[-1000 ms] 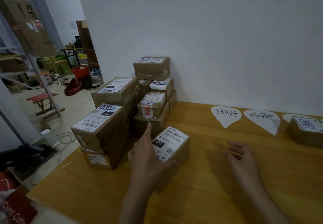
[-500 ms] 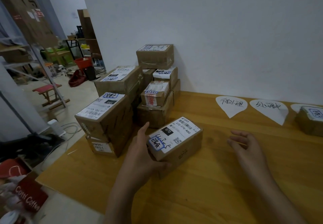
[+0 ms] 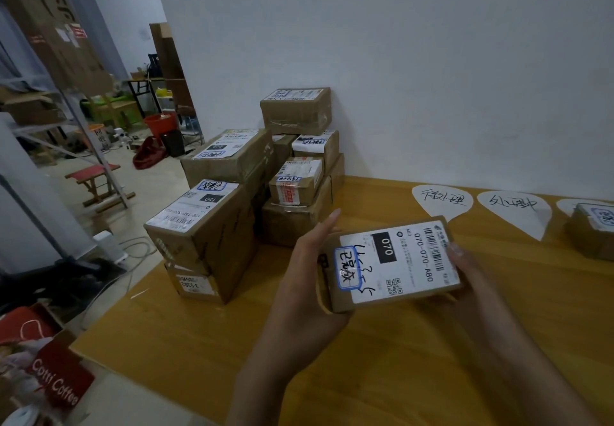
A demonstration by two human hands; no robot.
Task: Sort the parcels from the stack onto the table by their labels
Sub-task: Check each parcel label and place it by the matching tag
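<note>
In the hands: one parcel, held clear of the table, label up and turned to be read; it is printed 070 and has a blue-framed handwritten sticker at its near-left end.
Left hand: grasping the parcel's left end, with the palm cupped round it and one finger straight along the far side.
Right hand: grasping the right end, with fingertips over the top edge; the thumb is hidden under the box.
Stack: at ten o'clock from the parcel, in the table's corner against the wall. At least seven boxes are piled in layers with labels up, and neither hand touches it.
Tags: white paper sheets with handwriting, lying in a row along the wall at one to two o'clock. Two show whole and a third is mostly covered.
Sorted box: at three o'clock at the frame's edge, resting on the third tag as far as can be seen.
Done: by the look of it, one box is placed and a second is picked and being read.
Left: matching this label to a tag and setting the parcel down there, then working through the whole stack. Most of the job seems to lie ahead.
</note>
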